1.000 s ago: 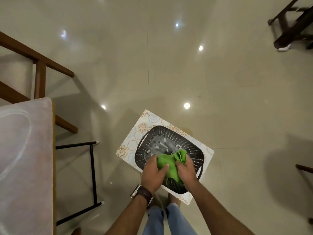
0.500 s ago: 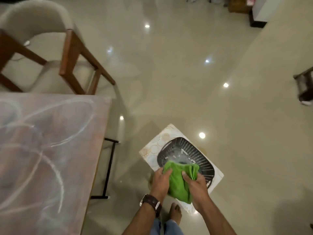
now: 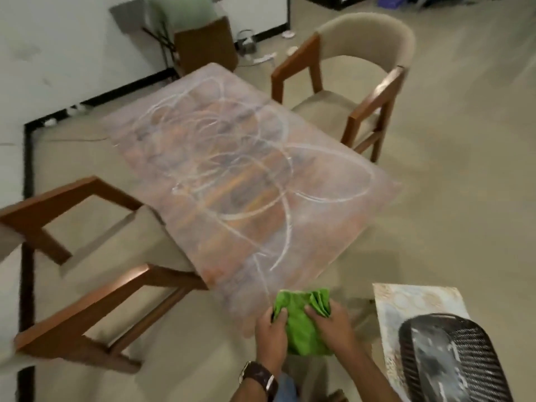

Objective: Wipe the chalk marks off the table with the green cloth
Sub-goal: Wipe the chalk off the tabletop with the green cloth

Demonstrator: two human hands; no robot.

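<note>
The whole view is motion-blurred. The basket [image 3: 452, 361] is cut off by the bottom edge, the left chair [image 3: 72, 256] by the left edge. Both hands cover the cloth [image 3: 301, 323] at its sides. Far floor clutter [image 3: 266, 58] is too blurred to identify.

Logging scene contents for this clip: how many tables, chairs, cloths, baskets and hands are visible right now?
Tables: 1, the chalk-marked table
Chairs: 2, the beige chair at the far side and the chair on the left
Cloths: 1, the green cloth, held by both hands
Baskets: 1, the black basket
Hands: 2, the left hand and the right hand
Total: 7
</note>
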